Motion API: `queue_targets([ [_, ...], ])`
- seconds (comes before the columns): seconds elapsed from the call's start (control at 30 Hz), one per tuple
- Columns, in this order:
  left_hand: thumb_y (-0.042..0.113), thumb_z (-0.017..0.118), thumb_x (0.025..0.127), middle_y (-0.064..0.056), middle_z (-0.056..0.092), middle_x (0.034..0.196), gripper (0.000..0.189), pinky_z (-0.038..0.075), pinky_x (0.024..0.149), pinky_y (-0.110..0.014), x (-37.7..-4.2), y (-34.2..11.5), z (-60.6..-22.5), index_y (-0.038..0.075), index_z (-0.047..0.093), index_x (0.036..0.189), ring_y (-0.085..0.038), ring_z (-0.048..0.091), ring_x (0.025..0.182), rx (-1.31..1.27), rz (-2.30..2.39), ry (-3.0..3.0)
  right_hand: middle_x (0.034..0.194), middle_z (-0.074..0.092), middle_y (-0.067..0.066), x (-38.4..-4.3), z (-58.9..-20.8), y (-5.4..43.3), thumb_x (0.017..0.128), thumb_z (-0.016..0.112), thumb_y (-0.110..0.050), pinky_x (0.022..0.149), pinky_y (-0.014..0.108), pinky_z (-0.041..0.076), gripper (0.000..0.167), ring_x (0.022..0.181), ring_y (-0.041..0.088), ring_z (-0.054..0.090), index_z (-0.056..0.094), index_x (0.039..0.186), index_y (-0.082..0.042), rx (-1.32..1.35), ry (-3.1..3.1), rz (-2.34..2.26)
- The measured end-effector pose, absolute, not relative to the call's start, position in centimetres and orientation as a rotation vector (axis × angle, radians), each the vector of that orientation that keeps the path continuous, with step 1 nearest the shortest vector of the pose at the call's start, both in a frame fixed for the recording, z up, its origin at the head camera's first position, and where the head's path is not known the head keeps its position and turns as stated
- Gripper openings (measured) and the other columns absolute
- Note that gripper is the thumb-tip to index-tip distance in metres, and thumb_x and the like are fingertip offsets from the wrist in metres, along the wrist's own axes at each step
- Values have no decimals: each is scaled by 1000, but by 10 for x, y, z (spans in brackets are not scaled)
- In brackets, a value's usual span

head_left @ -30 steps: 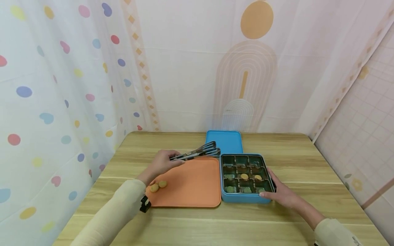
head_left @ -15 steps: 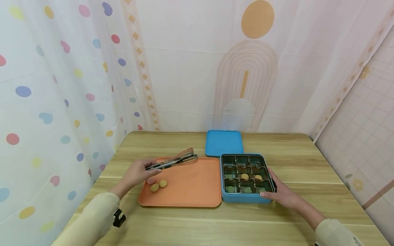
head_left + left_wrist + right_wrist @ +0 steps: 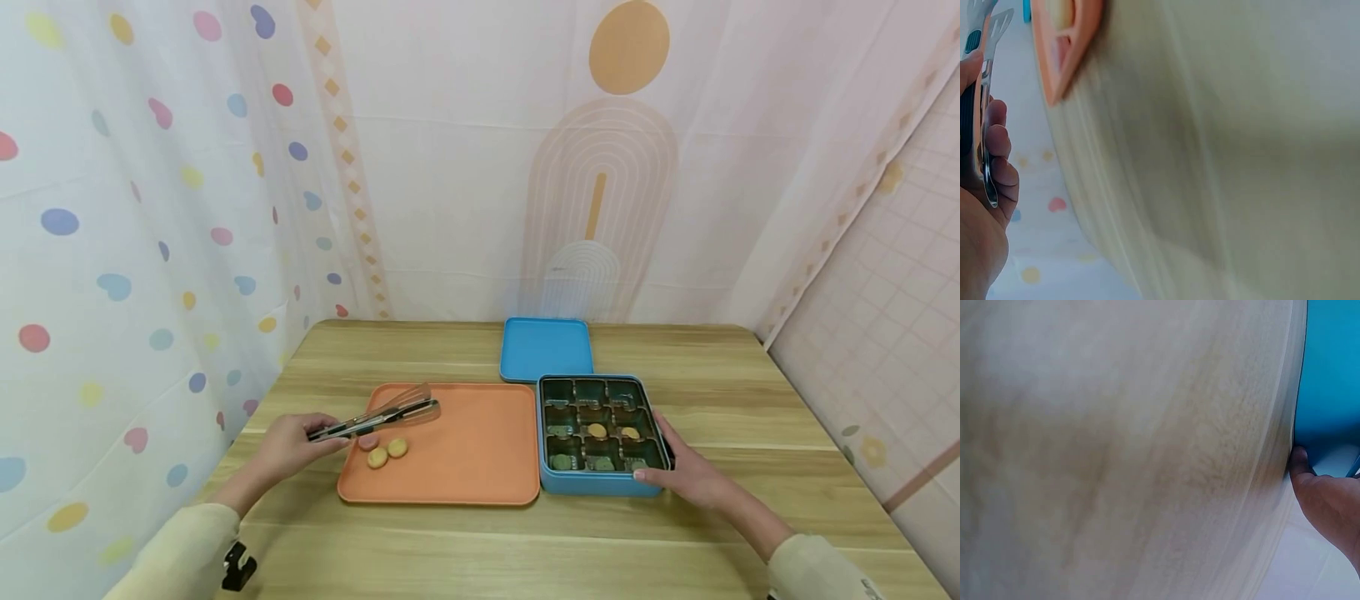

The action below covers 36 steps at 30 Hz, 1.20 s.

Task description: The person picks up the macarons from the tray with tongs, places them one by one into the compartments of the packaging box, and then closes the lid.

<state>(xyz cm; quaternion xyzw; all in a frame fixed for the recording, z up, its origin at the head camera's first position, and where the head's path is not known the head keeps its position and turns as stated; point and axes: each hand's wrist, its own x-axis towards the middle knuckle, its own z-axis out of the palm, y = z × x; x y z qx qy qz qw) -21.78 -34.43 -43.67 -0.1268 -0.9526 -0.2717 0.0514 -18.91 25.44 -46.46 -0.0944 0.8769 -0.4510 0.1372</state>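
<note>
My left hand [image 3: 288, 448] grips metal tongs [image 3: 375, 422] with slotted heads, held above the left part of an orange tray [image 3: 472, 467]. The tongs' arms stand slightly apart with nothing between them. Two yellow cookies [image 3: 377, 457] and a pink cookie [image 3: 367, 442] lie at the tray's left side, below the tongs. My right hand [image 3: 693, 475] holds the front right corner of a blue square box [image 3: 600, 483], thumb on the front wall, fingers along the right side. Its dark divided insert [image 3: 590, 390] bears two yellow cookies in the middle row and several greenish pieces, mostly in front.
A blue lid [image 3: 546, 348] lies behind the box, near the back edge of the wooden table [image 3: 480, 550]. Tray and box stand side by side, almost touching. Patterned curtains [image 3: 450, 167] hang behind and beside the table.
My left hand has drawn the tongs left and toward me, from near the box to over the tray's left part, uncovering the pink cookie. My right hand and the box have stayed put.
</note>
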Motion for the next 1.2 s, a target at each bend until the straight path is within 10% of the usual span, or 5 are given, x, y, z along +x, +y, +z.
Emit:
queue_targets([
  [1.2,32,82,82,13,52,65,17,38,53,-24,-179,-385,-456,19,73,88,-2,43,57,-382,-717,-2937,159,-3,33,-190,-465,255,91,73,-33,106,72,16,109,142,56,5,-9,159,-9,-284,2515,-1332],
])
